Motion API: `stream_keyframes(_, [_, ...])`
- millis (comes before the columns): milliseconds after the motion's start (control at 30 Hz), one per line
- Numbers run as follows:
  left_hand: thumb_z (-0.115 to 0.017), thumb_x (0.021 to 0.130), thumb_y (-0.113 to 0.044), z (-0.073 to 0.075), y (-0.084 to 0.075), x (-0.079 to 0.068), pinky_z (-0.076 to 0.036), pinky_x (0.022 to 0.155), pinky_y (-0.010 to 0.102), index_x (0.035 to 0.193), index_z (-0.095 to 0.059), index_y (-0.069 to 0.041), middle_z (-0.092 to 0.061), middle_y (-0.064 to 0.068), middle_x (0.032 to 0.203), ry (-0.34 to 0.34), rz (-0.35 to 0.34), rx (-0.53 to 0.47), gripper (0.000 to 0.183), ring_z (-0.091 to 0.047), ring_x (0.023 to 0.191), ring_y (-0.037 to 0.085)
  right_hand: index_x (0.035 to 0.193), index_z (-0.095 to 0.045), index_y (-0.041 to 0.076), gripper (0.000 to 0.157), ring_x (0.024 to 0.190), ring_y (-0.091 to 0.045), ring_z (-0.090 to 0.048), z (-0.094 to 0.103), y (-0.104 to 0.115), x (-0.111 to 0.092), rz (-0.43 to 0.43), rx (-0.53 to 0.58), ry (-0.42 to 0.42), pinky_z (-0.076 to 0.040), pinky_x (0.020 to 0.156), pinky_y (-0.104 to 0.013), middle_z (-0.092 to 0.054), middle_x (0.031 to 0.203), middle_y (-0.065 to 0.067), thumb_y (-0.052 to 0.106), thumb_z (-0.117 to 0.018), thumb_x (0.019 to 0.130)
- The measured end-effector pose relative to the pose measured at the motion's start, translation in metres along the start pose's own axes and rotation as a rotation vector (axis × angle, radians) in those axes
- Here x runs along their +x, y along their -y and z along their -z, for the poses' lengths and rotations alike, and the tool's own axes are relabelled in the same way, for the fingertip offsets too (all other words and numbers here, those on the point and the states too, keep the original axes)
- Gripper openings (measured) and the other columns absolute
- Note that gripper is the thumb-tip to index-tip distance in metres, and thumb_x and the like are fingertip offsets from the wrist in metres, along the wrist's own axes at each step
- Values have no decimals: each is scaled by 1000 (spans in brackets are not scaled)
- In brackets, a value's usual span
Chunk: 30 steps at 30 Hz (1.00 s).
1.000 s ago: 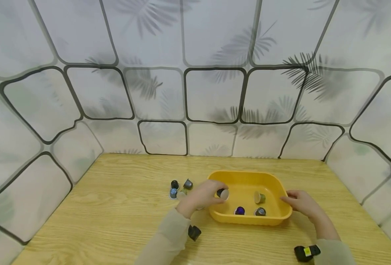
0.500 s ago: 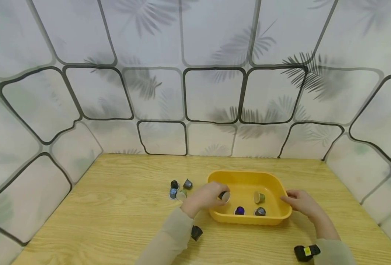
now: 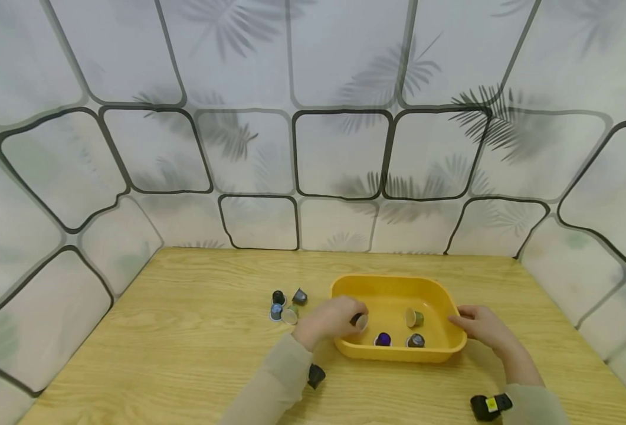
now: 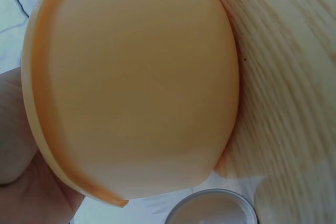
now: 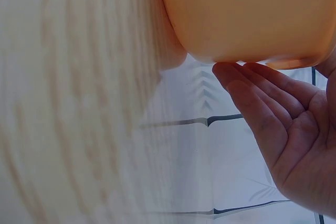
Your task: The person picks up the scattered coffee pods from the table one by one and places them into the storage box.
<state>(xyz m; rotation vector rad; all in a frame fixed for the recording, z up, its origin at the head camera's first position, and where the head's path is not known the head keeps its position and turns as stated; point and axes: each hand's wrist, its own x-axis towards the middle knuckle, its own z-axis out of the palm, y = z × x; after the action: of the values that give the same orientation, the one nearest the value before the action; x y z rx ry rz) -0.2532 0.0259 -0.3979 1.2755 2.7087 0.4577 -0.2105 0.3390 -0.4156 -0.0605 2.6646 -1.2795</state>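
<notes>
Wood table (image 3: 185, 348) across the lower frame, yellow tray (image 3: 397, 354) right of centre on it. My right hand (image 3: 485, 327) grips the tray's right rim. Left hand (image 3: 333, 320), over the tray's left end, pinches a dark capsule (image 3: 363, 322), lid facing right; can't tell if it touches the floor. Also in the tray: green capsule (image 3: 414, 317) on its side; grey capsule (image 3: 416, 340) and purple capsule (image 3: 383, 339) near the front wall. Loose capsules (image 3: 290, 316) grouped left of centre.

My read for lowering: pin the rim, release only at floor level, keep clear of purple.

Versus a second ago: left hand and dark capsule slightly lower and further right; right hand and tray about the same.
</notes>
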Motion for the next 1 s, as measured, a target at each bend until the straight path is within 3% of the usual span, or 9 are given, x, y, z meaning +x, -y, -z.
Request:
stream_keyframes(367, [-63, 82, -16, -5, -1, 3, -42, 72, 17, 93, -63, -13, -60, -8, 88, 22, -25, -16, 12, -51, 79, 2, 114, -49, -16, 45, 81, -18, -57, -2, 0, -1, 0, -12, -5, -50, 70, -33, -60, 97, -16, 22, -51, 90])
stream_keyframes(600, [-65, 81, -16, -5, -2, 5, -42, 71, 16, 93, -63, -13, -60, -7, 89, 39, -33, 23, 13, -51, 77, 2, 114, -48, -16, 45, 82, -18, -57, -1, 1, -1, 1, -11, 0, -50, 71, -34, -60, 98, -17, 23, -50, 91])
stream_keyframes(1000, [-64, 80, -14, -4, -5, 5, -37, 57, 16, 87, -64, -13, -54, -7, 74, 101, -20, 71, 7, -44, 63, 6, 114, -49, -14, 45, 81, -17, -56, -1, 2, 0, -16, -23, 0, -49, 71, -33, -60, 98, -15, 25, -50, 91])
